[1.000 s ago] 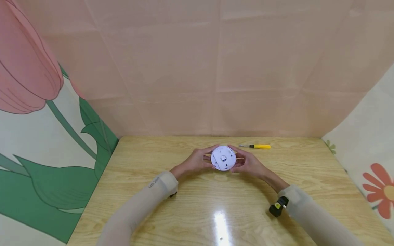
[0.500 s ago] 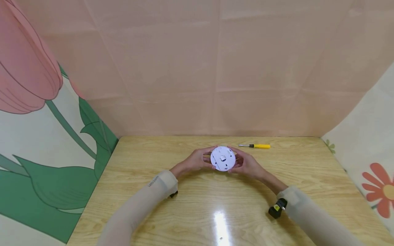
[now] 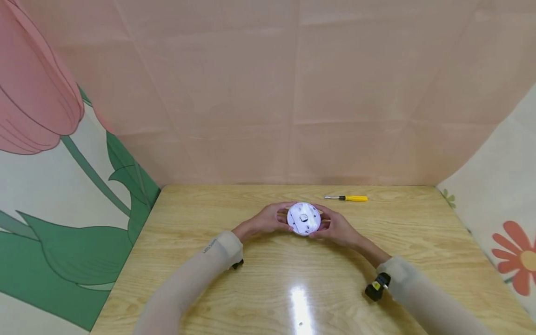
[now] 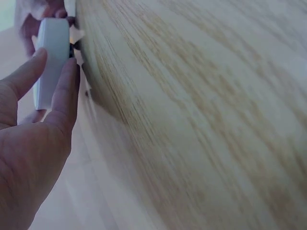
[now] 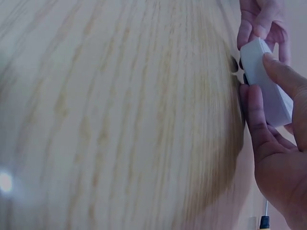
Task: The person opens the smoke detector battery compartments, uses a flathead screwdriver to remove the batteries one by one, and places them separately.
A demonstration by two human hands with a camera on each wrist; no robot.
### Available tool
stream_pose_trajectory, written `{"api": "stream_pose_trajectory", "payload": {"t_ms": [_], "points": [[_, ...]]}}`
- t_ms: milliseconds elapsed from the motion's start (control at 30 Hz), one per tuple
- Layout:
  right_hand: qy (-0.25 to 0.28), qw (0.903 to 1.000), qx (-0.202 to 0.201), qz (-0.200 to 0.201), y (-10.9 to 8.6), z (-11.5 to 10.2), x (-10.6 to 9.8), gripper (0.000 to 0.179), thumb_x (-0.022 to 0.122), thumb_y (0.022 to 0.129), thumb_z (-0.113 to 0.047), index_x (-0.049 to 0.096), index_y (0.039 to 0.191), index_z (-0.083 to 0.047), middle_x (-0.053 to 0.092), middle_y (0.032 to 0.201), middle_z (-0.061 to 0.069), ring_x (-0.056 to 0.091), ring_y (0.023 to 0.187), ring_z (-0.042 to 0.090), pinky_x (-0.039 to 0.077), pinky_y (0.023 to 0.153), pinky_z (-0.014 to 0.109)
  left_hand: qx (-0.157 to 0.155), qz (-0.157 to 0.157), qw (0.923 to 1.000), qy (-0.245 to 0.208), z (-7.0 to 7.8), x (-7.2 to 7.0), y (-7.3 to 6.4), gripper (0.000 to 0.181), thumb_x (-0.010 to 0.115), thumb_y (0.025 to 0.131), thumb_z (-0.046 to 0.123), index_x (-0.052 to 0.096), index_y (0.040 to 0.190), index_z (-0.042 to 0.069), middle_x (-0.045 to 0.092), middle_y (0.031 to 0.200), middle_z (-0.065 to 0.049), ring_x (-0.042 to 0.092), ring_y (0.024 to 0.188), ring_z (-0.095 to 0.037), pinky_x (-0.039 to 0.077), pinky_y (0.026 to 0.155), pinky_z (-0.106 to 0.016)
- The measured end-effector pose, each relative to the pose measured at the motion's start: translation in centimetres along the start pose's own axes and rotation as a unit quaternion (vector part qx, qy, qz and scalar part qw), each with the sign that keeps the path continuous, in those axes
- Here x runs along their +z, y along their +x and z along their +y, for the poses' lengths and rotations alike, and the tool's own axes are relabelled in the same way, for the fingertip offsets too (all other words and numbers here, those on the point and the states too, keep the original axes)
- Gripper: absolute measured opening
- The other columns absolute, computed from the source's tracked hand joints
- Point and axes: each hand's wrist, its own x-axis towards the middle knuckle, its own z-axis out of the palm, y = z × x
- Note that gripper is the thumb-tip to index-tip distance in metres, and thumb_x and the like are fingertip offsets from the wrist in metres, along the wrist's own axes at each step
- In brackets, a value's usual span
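Both hands hold a round white disc-shaped device [image 3: 303, 218] by its rim, just above the far middle of the wooden table. Its face shows a small centre hole and several dark marks in the head view. My left hand [image 3: 266, 218] pinches the left side, and my right hand [image 3: 340, 228] pinches the right. In the left wrist view, the device [image 4: 53, 57] is seen edge-on, with the thumb on one face and fingers on the other. The right wrist view has the thumb on the white face of the device [image 5: 264, 79], fingers behind it.
A screwdriver [image 3: 355, 198] with a yellow handle lies near the table's back edge, right of the device. The wooden table [image 3: 251, 288] meets a pink cloth backdrop [image 3: 234, 116]. Flower-patterned cloths [image 3: 67, 260] hang on both sides.
The device tilts slightly and its face now catches more light. It sits a touch nearer to me, and both hands keep their hold. The screwdriver stays where it was.
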Motion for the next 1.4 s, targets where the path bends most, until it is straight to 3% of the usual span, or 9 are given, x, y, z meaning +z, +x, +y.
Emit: {"api": "stream_pose_trajectory", "payload": {"t_ms": [333,533,667,900,1133,1400], "points": [[-0.028,0.9993,0.018,0.018,0.1,-0.4,0.2,0.086,0.086,0.075,-0.026,0.041,0.148,-0.014,0.061,0.111,0.020,0.068,0.088,0.024,0.057,0.069,0.029,-0.003,-0.004,0.9991,-0.042,-0.5,-0.1,0.2,0.084,0.074,0.078,-0.011,0.040,0.149,0.017,0.051,0.135,-0.013,0.064,0.107,-0.028,0.055,0.089,-0.030],[-0.015,0.9992,0.027,0.026,0.1,-0.4,0.1,0.081,0.084,0.078,-0.029,0.043,0.146,-0.014,0.066,0.109,0.019,0.069,0.089,0.025,0.058,0.069,0.032,-0.011,-0.003,0.9984,-0.055,-0.4,-0.1,0.2,0.084,0.075,0.078,-0.011,0.041,0.149,0.017,0.053,0.130,-0.012,0.065,0.106,-0.030,0.055,0.088,-0.032],[0.000,0.9994,0.019,0.030,0.2,0.1,0.1,0.076,0.083,0.079,-0.025,0.045,0.144,-0.012,0.068,0.100,0.018,0.069,0.083,0.024,0.058,0.064,0.034,-0.016,0.012,0.9989,-0.043,-0.3,-0.1,0.1,0.073,0.075,0.083,-0.001,0.046,0.146,0.020,0.056,0.128,-0.009,0.062,0.109,-0.025,0.055,0.089,-0.033],[-0.021,0.9982,-0.002,0.056,0.2,0.0,0.4,0.072,0.083,0.079,-0.026,0.049,0.140,-0.012,0.071,0.095,0.011,0.068,0.082,0.020,0.056,0.066,0.028,-0.059,0.047,0.9904,-0.116,-0.1,0.3,0.6,0.048,0.068,0.092,0.011,0.057,0.138,0.022,0.059,0.120,-0.011,0.064,0.103,-0.023,0.057,0.086,-0.043],[-0.057,0.9945,-0.011,0.087,0.4,-0.2,0.7,0.067,0.085,0.076,-0.029,0.055,0.134,-0.012,0.070,0.094,0.009,0.066,0.080,0.019,0.054,0.066,0.025,-0.075,0.076,0.9908,-0.083,0.2,0.4,0.9,0.040,0.069,0.092,0.016,0.064,0.129,0.029,0.059,0.118,-0.007,0.063,0.100,-0.019,0.058,0.082,-0.036],[-0.050,0.9946,-0.016,0.090,0.6,0.0,1.0,0.073,0.087,0.074,-0.025,0.053,0.136,-0.005,0.070,0.098,0.014,0.066,0.082,0.021,0.054,0.067,0.024,-0.087,0.084,0.9876,-0.100,0.0,0.7,1.3,0.036,0.069,0.092,0.017,0.066,0.128,0.025,0.060,0.113,-0.009,0.064,0.092,-0.020,0.059,0.078,-0.034]]}}
